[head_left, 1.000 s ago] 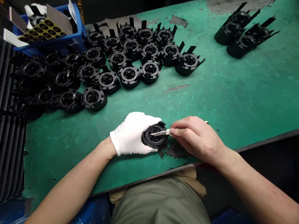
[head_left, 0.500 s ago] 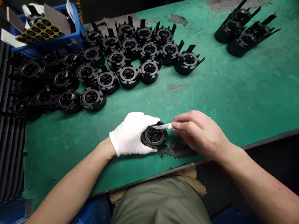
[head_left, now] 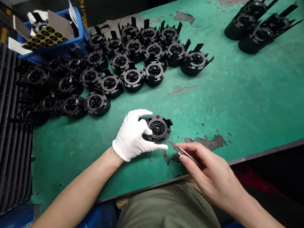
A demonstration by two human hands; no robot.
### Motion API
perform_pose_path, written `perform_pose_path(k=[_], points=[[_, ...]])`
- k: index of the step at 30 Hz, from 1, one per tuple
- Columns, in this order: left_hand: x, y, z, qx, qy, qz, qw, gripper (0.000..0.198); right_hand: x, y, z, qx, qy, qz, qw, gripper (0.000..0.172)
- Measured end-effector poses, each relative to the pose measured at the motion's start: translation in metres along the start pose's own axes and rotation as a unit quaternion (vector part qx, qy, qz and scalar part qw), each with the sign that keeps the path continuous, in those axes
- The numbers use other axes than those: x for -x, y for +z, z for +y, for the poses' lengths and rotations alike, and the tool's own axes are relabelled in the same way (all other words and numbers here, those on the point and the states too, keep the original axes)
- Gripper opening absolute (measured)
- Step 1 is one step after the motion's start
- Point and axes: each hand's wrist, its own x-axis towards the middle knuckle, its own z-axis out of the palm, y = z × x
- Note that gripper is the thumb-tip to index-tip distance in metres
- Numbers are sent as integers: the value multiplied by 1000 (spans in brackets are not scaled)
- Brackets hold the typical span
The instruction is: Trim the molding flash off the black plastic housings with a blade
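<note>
In the head view, a round black plastic housing part [head_left: 158,128] lies on the green table in front of me, its ribbed round face up. My left hand [head_left: 133,135], in a white glove, is around its left side. The fingers are spread apart, and a bent finger touches the part's left edge. My bare right hand [head_left: 203,164] is closed on a small knife [head_left: 177,148] with a slim blade. The blade tip points up and left, near the part's lower right edge; I cannot tell whether they touch.
Rows of similar black housings [head_left: 132,78] stand at the left and back. Behind them is a blue bin [head_left: 80,36] with a yellow sheet of round black stickers [head_left: 46,37]. More tall black housings [head_left: 253,37] stand at the far right. A dark slatted rack [head_left: 7,128] borders the left.
My left hand has loosened from a grip to spread fingers. The part has turned, with a tab now at upper right. My right hand has drawn the knife down, off the part's face.
</note>
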Motion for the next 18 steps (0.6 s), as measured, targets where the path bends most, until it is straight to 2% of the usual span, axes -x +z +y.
perform_pose_path(k=[3, 5, 7, 9, 12, 15, 18], points=[[1, -1, 2, 65, -4, 1, 998, 77, -6, 6, 4, 51, -40, 22, 998, 24], [2, 1, 0, 76, -21, 0, 997, 94, -11, 6, 9, 88, -63, 30, 994, 27], [3, 5, -2, 42, -27, -24, 998, 115, -16, 3, 13, 121, -86, 23, 989, 28], [3, 9, -4, -7, -29, -64, 998, 124, -21, 0, 13, 146, -101, 10, 984, 29], [0, 11, -5, -31, -31, -97, 994, 113, -27, -2, 10, 165, -113, -3, 980, 28], [-2, 10, -4, -23, -22, -92, 995, 99, -33, -2, 4, 168, -125, -8, 978, 27], [-4, 9, -3, -21, -16, -84, 996, 95, -37, -3, -1, 167, -136, -16, 977, 27]])
